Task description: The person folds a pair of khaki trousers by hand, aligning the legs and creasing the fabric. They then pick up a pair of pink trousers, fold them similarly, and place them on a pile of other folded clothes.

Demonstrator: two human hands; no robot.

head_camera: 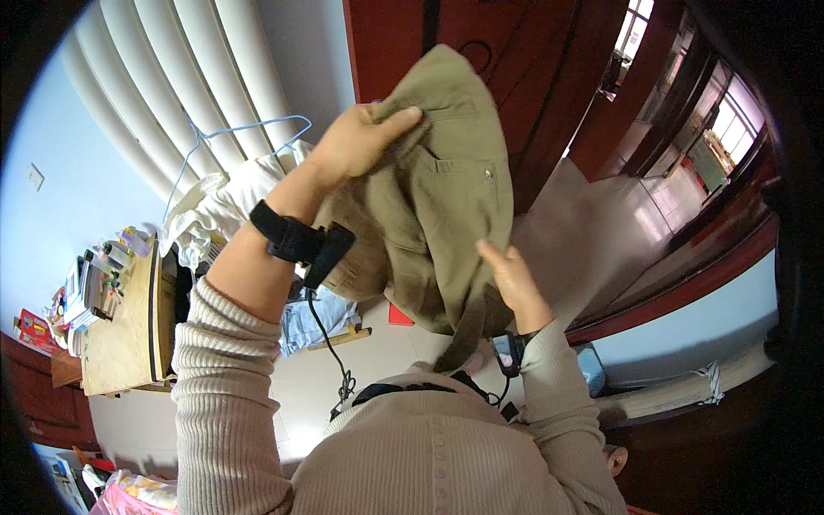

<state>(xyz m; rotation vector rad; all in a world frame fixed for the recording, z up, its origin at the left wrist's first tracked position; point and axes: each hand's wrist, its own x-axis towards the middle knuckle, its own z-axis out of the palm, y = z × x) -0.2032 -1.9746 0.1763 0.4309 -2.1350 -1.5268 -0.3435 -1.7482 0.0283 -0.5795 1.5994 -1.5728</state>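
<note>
An olive-green cloth garment (460, 187), with a stitched pocket and a small metal rivet, hangs in loose folds in front of me. My left hand (360, 138) grips it near the top, its thumb lying over the cloth. At the garment's right edge is my right hand (515, 280), thumb against the fabric; its other fingers are largely hidden, so its hold is unclear. Below, a narrow end of the cloth dangles towards my waist. Black straps with small devices circle both wrists, and a black cable (328, 341) trails from the left one.
A white garment (219, 206) on a blue wire hanger (251, 124) hangs by a white radiator (187, 71). Left stands a wooden desk (122, 341) with books and bottles. Light-blue denim (315, 318) lies low beyond my left arm. Ahead is a dark red door (541, 71).
</note>
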